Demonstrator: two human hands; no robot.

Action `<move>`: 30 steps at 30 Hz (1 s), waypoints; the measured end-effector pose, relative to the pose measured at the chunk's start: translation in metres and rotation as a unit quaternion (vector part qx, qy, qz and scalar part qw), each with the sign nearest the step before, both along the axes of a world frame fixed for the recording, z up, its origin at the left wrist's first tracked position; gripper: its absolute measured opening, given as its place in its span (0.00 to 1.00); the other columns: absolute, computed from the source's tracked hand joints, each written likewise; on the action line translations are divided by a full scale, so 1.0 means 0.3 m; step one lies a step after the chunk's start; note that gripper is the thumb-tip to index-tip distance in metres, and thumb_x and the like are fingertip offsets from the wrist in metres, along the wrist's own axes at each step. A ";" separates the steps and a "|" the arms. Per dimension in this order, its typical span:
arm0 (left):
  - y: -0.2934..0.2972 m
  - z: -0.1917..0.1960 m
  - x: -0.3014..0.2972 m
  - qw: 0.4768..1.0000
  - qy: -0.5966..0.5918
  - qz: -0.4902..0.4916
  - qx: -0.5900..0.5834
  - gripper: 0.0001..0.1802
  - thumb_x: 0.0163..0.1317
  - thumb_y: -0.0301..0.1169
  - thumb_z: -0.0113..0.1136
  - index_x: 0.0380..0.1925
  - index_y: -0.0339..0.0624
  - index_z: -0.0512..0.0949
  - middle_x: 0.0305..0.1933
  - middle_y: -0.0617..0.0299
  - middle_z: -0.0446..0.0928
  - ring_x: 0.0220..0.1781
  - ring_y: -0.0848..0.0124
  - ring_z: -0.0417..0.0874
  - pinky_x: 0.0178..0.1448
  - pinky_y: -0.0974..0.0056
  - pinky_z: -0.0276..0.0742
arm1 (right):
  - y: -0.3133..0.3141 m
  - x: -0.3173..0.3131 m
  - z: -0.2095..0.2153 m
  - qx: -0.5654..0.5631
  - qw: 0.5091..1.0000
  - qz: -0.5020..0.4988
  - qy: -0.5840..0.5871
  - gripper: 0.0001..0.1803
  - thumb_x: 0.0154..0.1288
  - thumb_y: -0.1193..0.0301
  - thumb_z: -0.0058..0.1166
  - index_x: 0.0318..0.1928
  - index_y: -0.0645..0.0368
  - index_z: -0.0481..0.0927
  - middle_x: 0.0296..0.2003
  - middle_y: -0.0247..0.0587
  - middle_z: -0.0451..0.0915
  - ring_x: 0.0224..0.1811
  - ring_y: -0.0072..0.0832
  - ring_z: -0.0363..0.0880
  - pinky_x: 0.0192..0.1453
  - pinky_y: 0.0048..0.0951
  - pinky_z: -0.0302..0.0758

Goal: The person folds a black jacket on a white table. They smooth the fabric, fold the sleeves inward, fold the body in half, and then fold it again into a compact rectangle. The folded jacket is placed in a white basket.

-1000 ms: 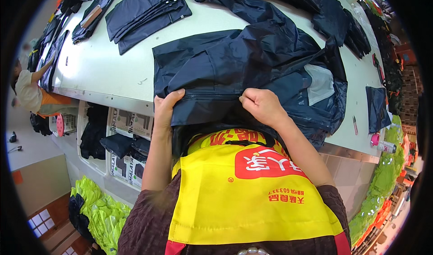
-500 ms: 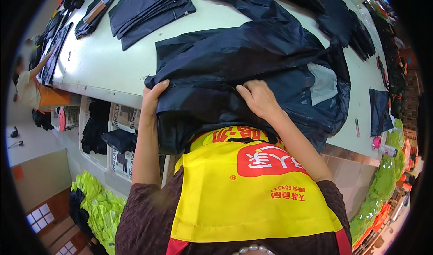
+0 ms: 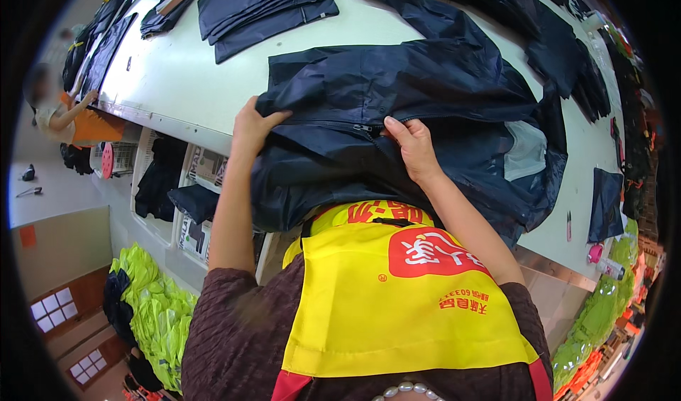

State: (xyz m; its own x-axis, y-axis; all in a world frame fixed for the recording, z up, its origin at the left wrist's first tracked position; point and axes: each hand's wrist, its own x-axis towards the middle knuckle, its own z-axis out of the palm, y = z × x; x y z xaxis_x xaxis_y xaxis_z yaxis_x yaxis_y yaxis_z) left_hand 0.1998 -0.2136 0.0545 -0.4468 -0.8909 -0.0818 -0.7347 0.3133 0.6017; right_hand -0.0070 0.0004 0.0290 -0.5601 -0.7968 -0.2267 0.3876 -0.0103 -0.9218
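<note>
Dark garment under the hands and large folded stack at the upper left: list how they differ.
The dark garment lies spread and rumpled; the folded stack lies flat in layers. The left hand and right hand touch the garment; neither touches the stack. The garment covers more table than the stack. Both are dark.

Under the left hand [image 3: 257, 126], the dark garment [image 3: 319, 156] is of smooth, slightly glossy cloth. Beside the right hand [image 3: 413, 147], the zip slider [image 3: 362, 128] looks metallic. Beyond, the desk [image 3: 177, 71] shines.
</note>
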 end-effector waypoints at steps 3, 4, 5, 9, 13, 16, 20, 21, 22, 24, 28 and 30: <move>0.097 0.029 -0.040 0.931 -0.106 0.039 -0.346 0.20 0.47 0.40 0.68 0.37 0.39 0.79 0.39 0.49 0.79 0.46 0.54 0.79 0.50 0.61 0.73 | 0.006 -0.011 -0.007 0.019 0.998 0.006 0.067 0.13 0.62 0.63 0.57 0.30 0.63 0.79 0.26 0.36 0.80 0.30 0.19 0.75 0.40 0.20 0.70; 0.127 0.060 -0.061 0.912 -0.096 0.036 -0.398 0.18 0.47 0.39 0.67 0.35 0.40 0.79 0.38 0.51 0.79 0.45 0.56 0.79 0.49 0.61 0.73 | 0.008 -0.015 -0.007 0.028 0.995 0.007 0.092 0.14 0.62 0.63 0.57 0.30 0.63 0.80 0.27 0.36 0.80 0.30 0.19 0.75 0.41 0.20 0.70; 0.173 0.117 -0.090 0.940 -0.010 -0.002 -0.342 0.16 0.48 0.39 0.66 0.34 0.41 0.79 0.37 0.52 0.79 0.44 0.56 0.79 0.47 0.61 0.74 | 0.004 -0.011 -0.003 0.016 0.996 0.000 0.086 0.14 0.63 0.63 0.57 0.30 0.63 0.80 0.27 0.36 0.80 0.30 0.18 0.74 0.41 0.20 0.70; 0.393 0.107 -0.195 0.981 0.045 -0.119 -0.145 0.15 0.50 0.42 0.67 0.27 0.41 0.80 0.24 0.59 0.79 0.25 0.62 0.80 0.30 0.64 0.74 | 0.001 0.009 0.006 -0.003 0.999 0.024 0.039 0.15 0.64 0.62 0.55 0.32 0.64 0.80 0.29 0.37 0.81 0.33 0.18 0.75 0.41 0.19 0.70; 0.409 0.063 -0.237 0.982 0.022 -0.127 -0.136 0.18 0.49 0.45 0.68 0.25 0.40 0.80 0.22 0.60 0.79 0.24 0.64 0.80 0.30 0.64 0.74 | 0.006 0.004 -0.019 0.010 0.999 0.046 -0.004 0.16 0.65 0.61 0.54 0.33 0.65 0.81 0.31 0.38 0.82 0.34 0.19 0.76 0.42 0.18 0.70; 0.402 0.094 -0.242 0.990 0.030 -0.131 -0.052 0.18 0.49 0.44 0.67 0.25 0.39 0.80 0.22 0.59 0.79 0.24 0.65 0.81 0.30 0.66 0.74 | 0.011 0.001 0.014 0.016 0.998 0.058 0.002 0.16 0.66 0.62 0.53 0.33 0.65 0.80 0.31 0.39 0.82 0.34 0.20 0.78 0.44 0.18 0.71; 0.401 0.106 -0.248 0.990 0.013 -0.136 -0.024 0.17 0.52 0.41 0.66 0.27 0.36 0.80 0.24 0.56 0.80 0.25 0.64 0.81 0.31 0.66 0.74 | 0.003 0.004 0.022 -0.013 0.997 0.079 -0.002 0.16 0.67 0.62 0.51 0.34 0.65 0.79 0.31 0.39 0.82 0.33 0.21 0.78 0.44 0.19 0.73; 0.405 0.101 -0.247 0.990 0.025 -0.138 -0.015 0.16 0.53 0.39 0.65 0.28 0.35 0.79 0.25 0.55 0.80 0.26 0.64 0.81 0.32 0.66 0.75 | 0.001 0.004 0.018 -0.018 0.996 0.084 0.011 0.16 0.68 0.62 0.50 0.34 0.65 0.79 0.31 0.40 0.82 0.33 0.21 0.78 0.43 0.19 0.73; 0.409 0.091 -0.246 0.989 0.038 -0.140 -0.006 0.15 0.54 0.38 0.64 0.29 0.34 0.79 0.25 0.54 0.80 0.26 0.63 0.82 0.33 0.66 0.75 | 0.000 0.006 0.015 -0.022 0.996 0.088 0.025 0.16 0.68 0.62 0.49 0.34 0.66 0.78 0.31 0.40 0.83 0.32 0.21 0.79 0.42 0.19 0.73; 0.410 0.065 -0.239 0.987 0.074 -0.145 0.011 0.13 0.56 0.34 0.61 0.31 0.33 0.79 0.27 0.53 0.80 0.28 0.63 0.82 0.35 0.65 0.76 | -0.003 0.022 0.010 -0.008 0.997 0.035 0.073 0.16 0.69 0.62 0.48 0.33 0.64 0.75 0.30 0.40 0.82 0.31 0.21 0.78 0.40 0.20 0.74; 0.396 0.041 -0.229 0.982 0.109 -0.147 0.042 0.10 0.57 0.30 0.58 0.34 0.32 0.79 0.28 0.52 0.81 0.30 0.61 0.83 0.38 0.66 0.76 | -0.010 0.037 -0.002 0.044 0.982 0.004 0.184 0.15 0.69 0.64 0.47 0.31 0.63 0.69 0.26 0.44 0.80 0.28 0.27 0.78 0.34 0.26 0.74; 0.400 0.042 -0.229 0.985 0.101 -0.133 0.053 0.10 0.57 0.30 0.58 0.34 0.33 0.79 0.28 0.52 0.81 0.30 0.60 0.83 0.38 0.65 0.77 | -0.017 0.029 -0.027 0.061 0.946 -0.024 0.318 0.14 0.69 0.65 0.47 0.30 0.64 0.69 0.24 0.47 0.78 0.27 0.31 0.78 0.32 0.30 0.73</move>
State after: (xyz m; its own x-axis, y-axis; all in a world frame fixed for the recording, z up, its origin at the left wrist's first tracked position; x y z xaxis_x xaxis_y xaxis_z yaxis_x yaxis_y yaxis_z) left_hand 0.1311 -0.0937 0.0670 -0.6804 -0.7308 -0.0540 -0.4973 0.4064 0.7666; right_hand 0.0018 -0.0046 0.0208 -0.6482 -0.7573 0.0801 -0.2443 0.1072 -0.9638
